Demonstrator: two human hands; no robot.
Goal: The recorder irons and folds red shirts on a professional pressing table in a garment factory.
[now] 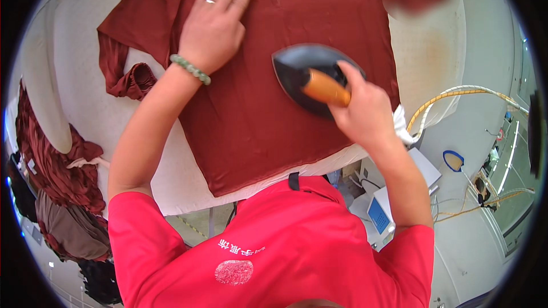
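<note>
Left grip (216, 27): flat on glossy dark-red cloth garment (257, 142), far left
Right grip (365, 108): curled round orange-handled pointed black iron (302, 61), nearer, right

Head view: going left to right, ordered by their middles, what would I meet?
Crumpled dark red cloth, left hand flat on the dark red garment, iron, right hand gripping its handle, yellow cord.

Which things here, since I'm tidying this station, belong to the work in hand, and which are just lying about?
In use: iron, in the right hand; dark red garment, under the left hand; white-covered table.
Apparently lying about: crumpled dark red cloth; brown cloth.
</note>
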